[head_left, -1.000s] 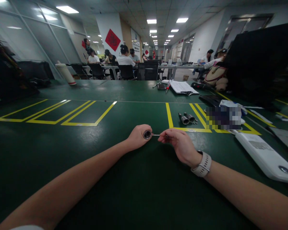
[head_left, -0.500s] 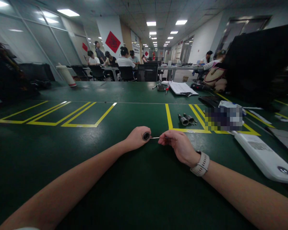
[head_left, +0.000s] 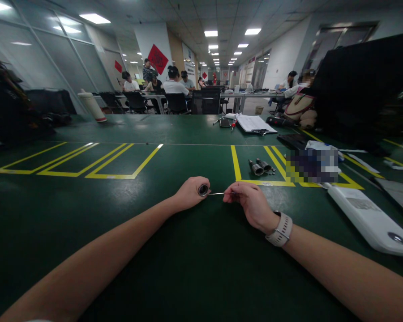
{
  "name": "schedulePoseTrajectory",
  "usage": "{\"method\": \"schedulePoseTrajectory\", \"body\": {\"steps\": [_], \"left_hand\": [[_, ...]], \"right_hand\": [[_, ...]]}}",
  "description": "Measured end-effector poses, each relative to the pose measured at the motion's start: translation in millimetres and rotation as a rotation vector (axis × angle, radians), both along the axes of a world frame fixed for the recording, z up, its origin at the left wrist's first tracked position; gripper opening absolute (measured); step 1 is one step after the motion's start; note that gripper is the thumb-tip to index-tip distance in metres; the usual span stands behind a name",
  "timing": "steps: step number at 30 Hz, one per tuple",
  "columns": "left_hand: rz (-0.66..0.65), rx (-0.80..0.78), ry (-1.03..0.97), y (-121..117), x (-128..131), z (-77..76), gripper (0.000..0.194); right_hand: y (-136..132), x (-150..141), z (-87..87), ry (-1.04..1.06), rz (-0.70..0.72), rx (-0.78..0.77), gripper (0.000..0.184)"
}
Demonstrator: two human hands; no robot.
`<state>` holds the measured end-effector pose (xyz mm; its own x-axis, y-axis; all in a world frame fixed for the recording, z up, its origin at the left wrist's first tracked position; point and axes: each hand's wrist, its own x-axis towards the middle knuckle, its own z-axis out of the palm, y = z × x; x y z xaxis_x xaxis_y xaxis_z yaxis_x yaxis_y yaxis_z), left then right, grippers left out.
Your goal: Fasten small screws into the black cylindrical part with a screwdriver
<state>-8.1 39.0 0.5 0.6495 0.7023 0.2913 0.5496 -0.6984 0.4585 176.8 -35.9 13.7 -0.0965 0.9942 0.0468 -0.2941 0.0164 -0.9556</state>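
- The left hand (head_left: 190,193) is curled into a fist around a small dark metal cylinder with a round open end (head_left: 203,190), resting on the green table mat (head_left: 195,268) midway between its left and right edges.
- The right hand (head_left: 251,203), a white watch on its wrist, pinches a thin silver metal rod (head_left: 216,193) between its fingertips; the rod's tip meets the cylinder's open end.
- Two more grey metal cylinders (head_left: 260,167) lie inside a yellow-taped rectangle towards the far right.
- A white flat device (head_left: 369,219) lies near the right edge.
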Motion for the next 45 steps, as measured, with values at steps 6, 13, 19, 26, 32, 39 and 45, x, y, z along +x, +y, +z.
{"method": "schedulePoseTrajectory", "body": {"steps": [6,13,19,26,32,39,45], "left_hand": [[0.013,-0.004,-0.018,0,0,-0.6,0.012],[0.02,0.016,-0.001,1,0,-3.0,0.009],[0.044,0.041,0.018,-2,2,-1.1,0.012],[0.047,0.024,-0.024,-2,2,-1.5,0.017],[0.055,0.04,-0.028,0,1,-3.8,0.015],[0.054,0.102,0.003,1,1,-5.5,0.012],[0.039,0.123,-0.005,1,2,-6.2,0.012]], "right_hand": [[0,0,-3.9,-0.032,0.015,0.035,0.018],[-3,-1,0.3,-0.078,0.016,0.107,0.018],[-9,-5,2.6,-0.34,0.093,0.162,0.019],[-10,-5,-0.8,-0.317,0.192,0.189,0.02],[-13,-3,2.3,-0.394,0.096,0.282,0.021],[-18,-9,6.7,-0.67,-0.048,0.488,0.017],[-15,-8,5.6,-0.617,0.005,0.383,0.017]]}}
